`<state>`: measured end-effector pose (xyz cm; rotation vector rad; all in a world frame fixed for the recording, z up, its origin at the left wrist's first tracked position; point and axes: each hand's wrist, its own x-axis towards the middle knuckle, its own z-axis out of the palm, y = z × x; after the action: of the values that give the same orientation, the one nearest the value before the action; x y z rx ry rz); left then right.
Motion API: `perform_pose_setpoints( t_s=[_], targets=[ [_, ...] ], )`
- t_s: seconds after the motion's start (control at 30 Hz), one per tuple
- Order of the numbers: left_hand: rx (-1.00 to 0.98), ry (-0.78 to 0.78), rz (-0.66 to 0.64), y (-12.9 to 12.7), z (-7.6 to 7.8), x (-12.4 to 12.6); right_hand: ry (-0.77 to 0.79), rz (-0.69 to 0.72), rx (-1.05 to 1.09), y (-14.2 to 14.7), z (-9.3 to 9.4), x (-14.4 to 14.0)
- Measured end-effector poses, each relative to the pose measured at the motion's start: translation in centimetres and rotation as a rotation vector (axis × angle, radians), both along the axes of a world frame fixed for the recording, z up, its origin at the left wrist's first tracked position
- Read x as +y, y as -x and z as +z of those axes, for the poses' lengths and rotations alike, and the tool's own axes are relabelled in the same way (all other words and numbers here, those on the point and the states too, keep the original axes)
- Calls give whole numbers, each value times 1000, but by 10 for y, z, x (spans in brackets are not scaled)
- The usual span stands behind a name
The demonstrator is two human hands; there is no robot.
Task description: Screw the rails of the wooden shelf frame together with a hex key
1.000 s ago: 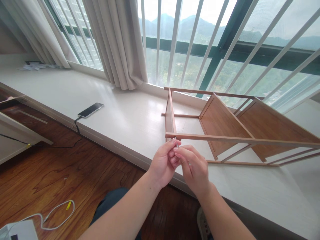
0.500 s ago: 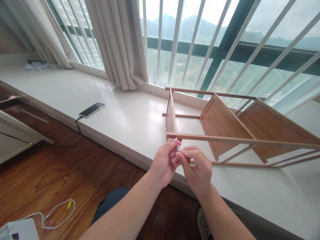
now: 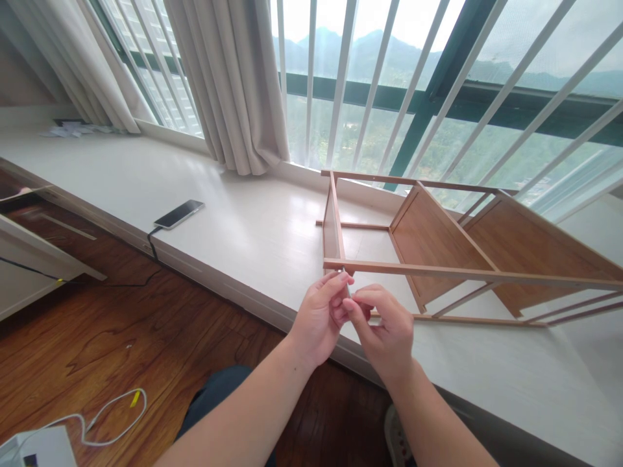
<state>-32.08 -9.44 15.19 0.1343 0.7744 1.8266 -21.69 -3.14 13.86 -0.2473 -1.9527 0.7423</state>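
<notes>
A wooden shelf frame (image 3: pixel 438 233) lies on its side on the white window ledge (image 3: pixel 233 220). My left hand (image 3: pixel 318 318) and my right hand (image 3: pixel 384 327) meet just below the frame's near front rail (image 3: pixel 438 272), at its left corner. Both pinch a small metal tool (image 3: pixel 346 285), thin and mostly hidden by my fingers, whose tip points up at the rail's underside. My thumbs and forefingers are pressed together around it.
A phone (image 3: pixel 178 213) lies on the ledge to the left with a dark cable dropping to the wood floor (image 3: pixel 121 337). A white cable and box (image 3: pixel 43 444) sit at the bottom left. Curtains (image 3: pixel 228 78) and window bars (image 3: pixel 413 84) stand behind the ledge.
My right hand has shifted slightly right and its fingers have re-gripped the small tool. My left hand and the shelf frame have barely moved.
</notes>
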Motion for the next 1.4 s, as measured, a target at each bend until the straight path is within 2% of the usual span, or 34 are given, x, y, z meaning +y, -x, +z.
perform_pose_setpoints(
  t_s=[0.37, 0.7, 1.1, 1.4],
  targets=[
    [5, -65, -12, 0, 0, 0, 20, -27, 69, -1, -11, -1],
    [-41, -14, -24, -1, 1, 0, -103, 29, 20, 2, -2, -3],
    [-107, -57, -54, 4, -4, 1, -148, 125, -35, 2, 2, 1],
    [-114, -66, -96, 3, -2, 1, -111, 151, -1, 1, 2, 4]
  ],
)
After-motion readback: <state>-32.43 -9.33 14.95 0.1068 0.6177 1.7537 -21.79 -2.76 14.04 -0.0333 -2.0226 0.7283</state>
